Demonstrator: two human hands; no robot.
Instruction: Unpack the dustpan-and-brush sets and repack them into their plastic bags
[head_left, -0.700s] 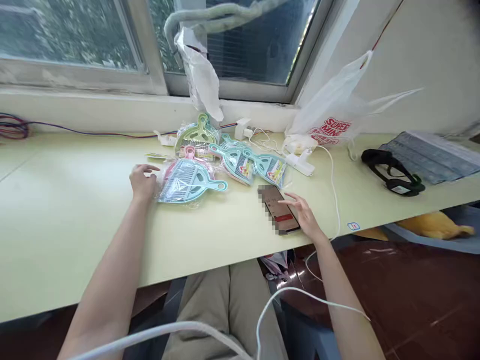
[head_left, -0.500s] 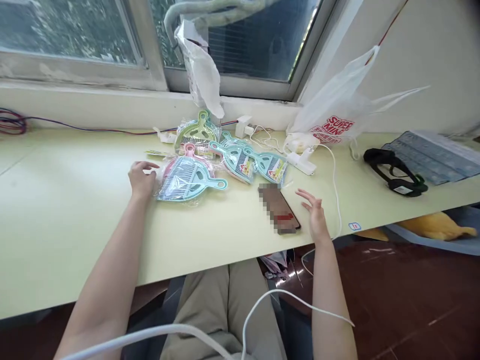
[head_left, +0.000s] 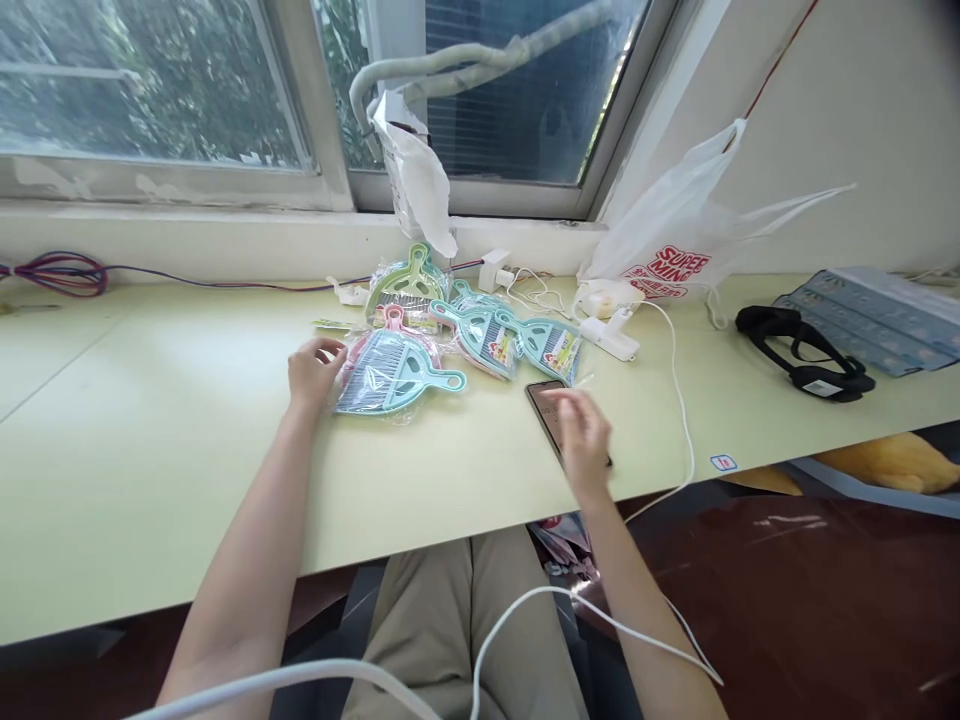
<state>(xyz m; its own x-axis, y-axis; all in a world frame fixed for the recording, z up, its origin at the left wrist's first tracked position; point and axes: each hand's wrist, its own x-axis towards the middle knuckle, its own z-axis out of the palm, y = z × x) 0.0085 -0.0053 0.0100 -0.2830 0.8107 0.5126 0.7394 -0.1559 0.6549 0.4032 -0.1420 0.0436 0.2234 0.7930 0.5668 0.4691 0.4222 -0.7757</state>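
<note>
My left hand rests on the pale yellow table, fingers curled on the plastic wrap of a packaged teal mini dustpan and brush set. Several more such sets, green and teal, lie behind it. My right hand lies over a dark phone near the table's front edge, fingers blurred by motion and covering most of the screen.
A white plastic bag with red print stands at the back right. A white charger and cable run over the edge. Black goggles and a grey folded pack lie at the right. Coloured wires trail along the window sill.
My right hand moved left from beside the phone onto it. My left hand stayed on the wrapped dustpan set. The view shifted slightly.
</note>
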